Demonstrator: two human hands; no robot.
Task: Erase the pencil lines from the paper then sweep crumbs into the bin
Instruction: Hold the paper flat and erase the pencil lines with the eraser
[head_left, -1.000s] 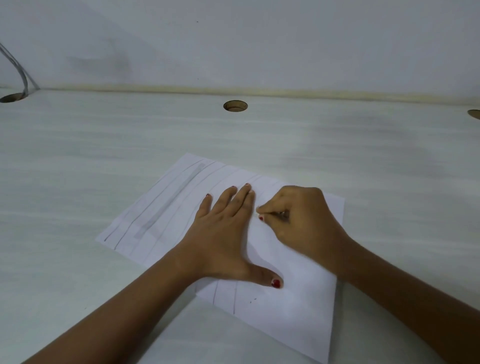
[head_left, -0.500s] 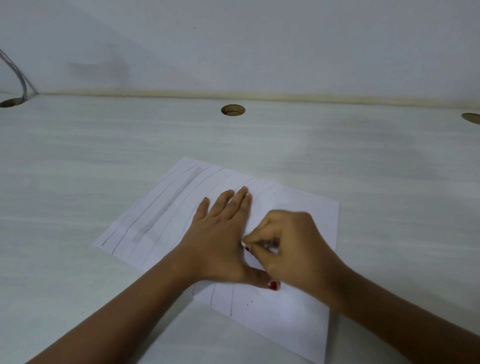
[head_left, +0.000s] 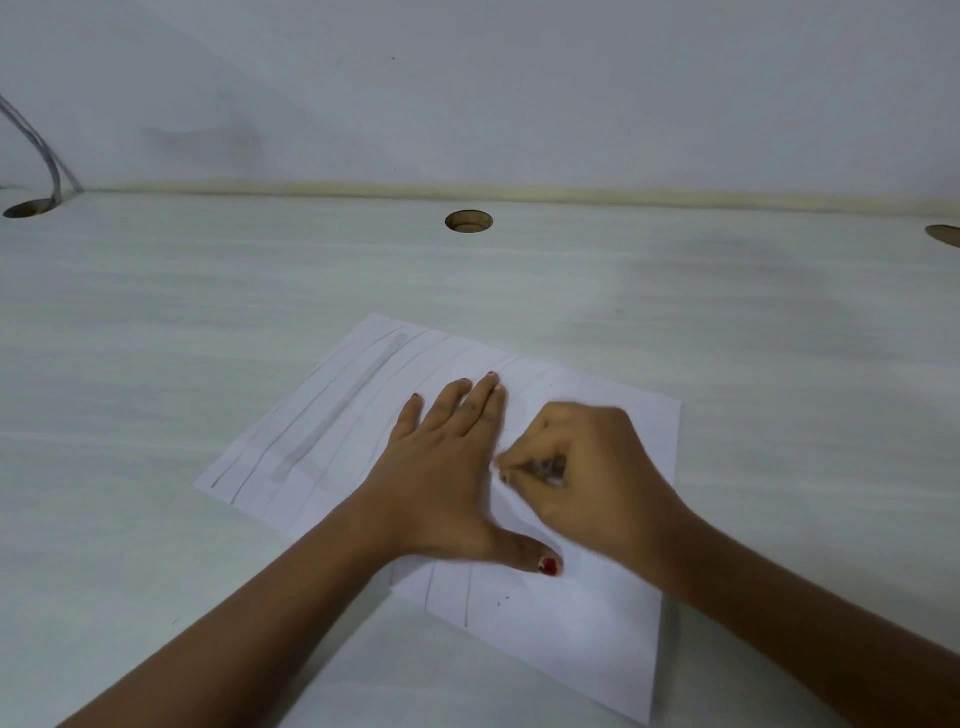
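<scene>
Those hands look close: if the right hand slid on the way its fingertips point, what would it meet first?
Probably the left hand, lying flat on the paper beside the right hand pinching an eraser; the gap looks tiny.

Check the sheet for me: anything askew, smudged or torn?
The paper lies askew on the table, under the flat left hand. A broad grey smear runs between pencil lines on its left part. No tear shows; the right hand, pinching the eraser, hides part.
</scene>
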